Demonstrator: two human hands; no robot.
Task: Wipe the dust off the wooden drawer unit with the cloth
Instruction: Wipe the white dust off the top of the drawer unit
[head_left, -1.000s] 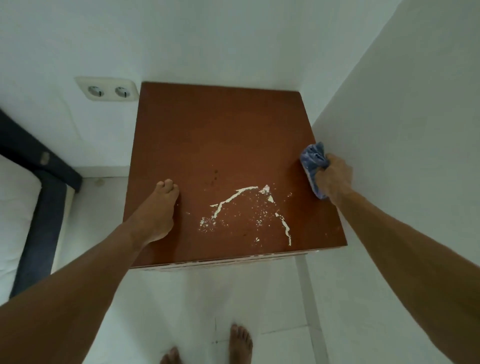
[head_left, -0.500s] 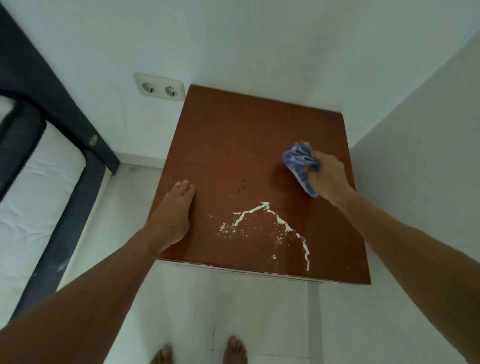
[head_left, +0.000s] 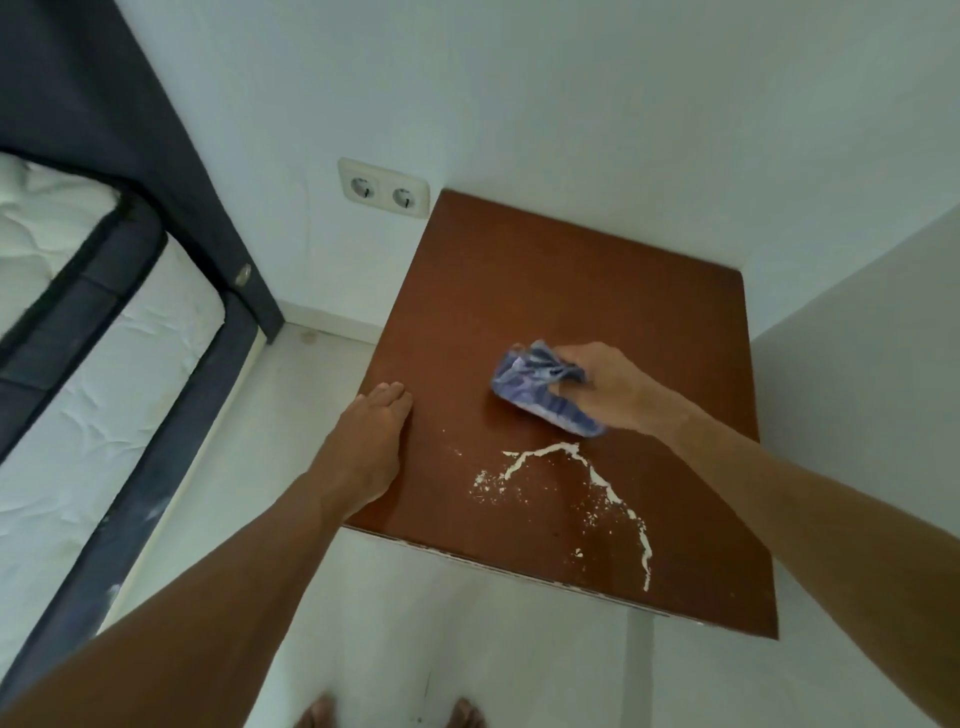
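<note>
Clutching one cloth (head_left: 540, 387), right hand (head_left: 610, 387) curls; left hand (head_left: 363, 441) lies flat on one drawer unit (head_left: 571, 270).

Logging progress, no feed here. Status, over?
Right hand grips cloth on drawer unit top. Left hand flat at left edge. White dust unwiped, nearer front.

A white double socket (head_left: 384, 190) sits on the far wall (head_left: 571, 93), left of the middle. A white skirting board (head_left: 332, 326) runs along the bottom of this wall, above the pale floor (head_left: 291, 415). On the left stands a bed: a white quilted mattress (head_left: 67, 374) with dark edging lies in a dark blue frame (head_left: 140, 499), and a dark headboard (head_left: 93, 104) stands against the far wall. A small round metal fitting (head_left: 242, 274) is on the headboard. Another white wall (head_left: 857, 395) closes the right side.
</note>
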